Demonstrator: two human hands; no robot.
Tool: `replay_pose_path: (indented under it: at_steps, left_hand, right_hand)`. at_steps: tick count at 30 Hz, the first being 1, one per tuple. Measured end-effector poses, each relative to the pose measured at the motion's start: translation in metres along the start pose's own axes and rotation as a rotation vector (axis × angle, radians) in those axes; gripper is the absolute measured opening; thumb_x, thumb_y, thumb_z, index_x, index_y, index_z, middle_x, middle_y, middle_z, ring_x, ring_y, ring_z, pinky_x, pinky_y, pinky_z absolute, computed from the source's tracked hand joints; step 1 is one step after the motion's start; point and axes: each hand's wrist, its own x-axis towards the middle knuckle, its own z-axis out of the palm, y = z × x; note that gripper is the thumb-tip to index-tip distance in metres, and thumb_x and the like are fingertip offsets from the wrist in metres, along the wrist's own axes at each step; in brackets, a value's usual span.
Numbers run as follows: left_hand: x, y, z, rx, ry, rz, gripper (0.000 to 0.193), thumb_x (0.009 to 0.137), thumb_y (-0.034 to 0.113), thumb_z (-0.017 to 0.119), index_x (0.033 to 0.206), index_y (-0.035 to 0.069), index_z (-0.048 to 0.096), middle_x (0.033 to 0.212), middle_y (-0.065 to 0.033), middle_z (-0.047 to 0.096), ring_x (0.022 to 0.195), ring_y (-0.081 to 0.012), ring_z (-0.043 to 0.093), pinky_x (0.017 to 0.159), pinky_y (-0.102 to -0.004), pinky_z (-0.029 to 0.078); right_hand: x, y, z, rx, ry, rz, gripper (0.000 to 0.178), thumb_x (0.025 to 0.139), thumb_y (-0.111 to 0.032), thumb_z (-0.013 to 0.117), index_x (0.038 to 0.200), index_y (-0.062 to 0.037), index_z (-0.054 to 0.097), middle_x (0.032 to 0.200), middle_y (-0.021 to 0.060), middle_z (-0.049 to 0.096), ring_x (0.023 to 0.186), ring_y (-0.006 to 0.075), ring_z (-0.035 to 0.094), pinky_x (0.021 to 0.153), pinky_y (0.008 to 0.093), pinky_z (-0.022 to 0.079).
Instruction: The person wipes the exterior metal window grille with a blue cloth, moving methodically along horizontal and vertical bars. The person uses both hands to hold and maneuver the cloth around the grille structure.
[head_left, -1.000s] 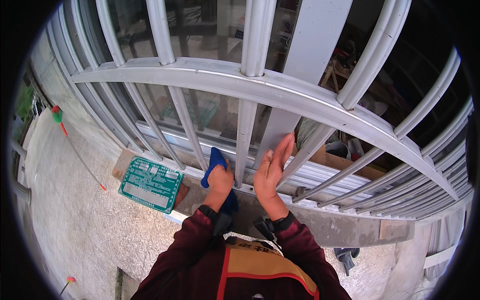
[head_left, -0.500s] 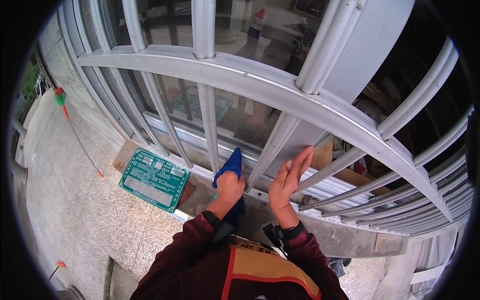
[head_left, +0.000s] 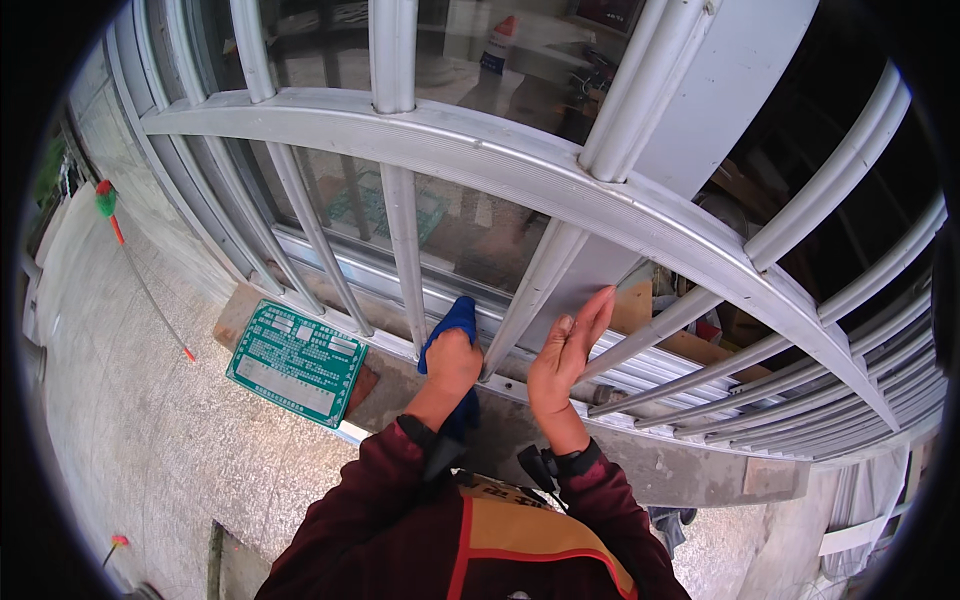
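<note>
My left hand (head_left: 452, 365) is closed around a blue cloth (head_left: 460, 316). Part of the cloth pokes up above my fist towards the lower window frame, and the rest hangs below it. This hand is between two upright bars of a silver metal window grille (head_left: 403, 240), just above the sill. To the right, my right hand (head_left: 558, 372) holds nothing. Its fingers are stretched out and angled upward beside a grille bar; whether it touches the bar I cannot tell. Behind the bars is a window pane (head_left: 480, 235).
A green printed sign (head_left: 297, 365) lies left of my hands on the grey ledge (head_left: 700, 475). Farther left, a long thin stick (head_left: 150, 285) has a red-green end. Boxes (head_left: 690, 350) show behind the right-hand bars. A curved rail (head_left: 480, 150) crosses above my hands.
The whole view has shifted slightly to the right. My left hand remains on the cloth, whose upper end looks more bunched than before. My right hand keeps about the same pose.
</note>
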Motion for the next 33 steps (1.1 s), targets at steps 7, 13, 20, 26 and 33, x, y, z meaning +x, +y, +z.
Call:
replay_pose_path:
  at_steps: [7,13,20,26,33]
  left_hand:
    - [0.01,-0.009,-0.003,-0.175,-0.13,0.119,0.038,0.091,0.019,0.058,0.128,0.011,0.058,0.106,-0.0242,0.066,0.1,-0.0421,0.063,0.083,-0.0454,0.051]
    - [0.01,-0.014,0.002,-0.19,-0.282,0.018,0.03,0.091,0.023,0.059,0.114,0.006,0.067,0.104,-0.0237,0.067,0.1,-0.0404,0.063,0.084,-0.0431,0.051]
    - [0.033,-0.048,0.042,-0.275,-0.523,0.037,0.022,0.089,0.019,0.062,0.099,0.001,0.07,0.088,-0.0192,0.071,0.082,-0.0252,0.068,0.075,-0.035,0.05]
    - [0.04,-0.032,0.029,-0.421,-0.696,0.035,0.026,0.086,0.021,0.064,0.101,0.001,0.071,0.089,-0.0186,0.072,0.082,-0.023,0.067,0.074,-0.034,0.05]
    - [0.044,-0.007,-0.002,-0.176,-0.61,0.106,0.035,0.082,0.029,0.065,0.097,-0.002,0.07,0.092,-0.0257,0.069,0.091,-0.0398,0.067,0.077,-0.0427,0.051]
  right_hand:
    - [0.001,-0.005,-0.001,0.003,-0.023,0.028,0.06,0.098,0.004,0.038,0.154,0.0024,0.016,0.16,0.0236,0.01,0.148,0.0357,0.016,0.115,0.0361,0.022]
    - [0.001,-0.006,-0.002,-0.027,-0.024,0.009,0.06,0.098,0.004,0.039,0.154,0.0019,0.017,0.16,0.0233,0.011,0.148,0.0354,0.018,0.114,0.0357,0.023]
    - [0.001,-0.006,-0.002,-0.074,-0.029,-0.004,0.06,0.097,0.005,0.039,0.154,0.0016,0.018,0.16,0.0242,0.011,0.148,0.0362,0.017,0.114,0.0359,0.023]
    - [0.0,-0.004,0.001,-0.136,-0.025,-0.024,0.057,0.099,0.002,0.038,0.153,0.0023,0.018,0.159,0.0254,0.011,0.148,0.0368,0.016,0.116,0.0379,0.019]
    - [-0.001,-0.007,0.0,-0.164,-0.017,-0.052,0.053,0.102,-0.004,0.037,0.153,0.0028,0.021,0.159,0.0258,0.013,0.148,0.0364,0.017,0.115,0.0366,0.02]
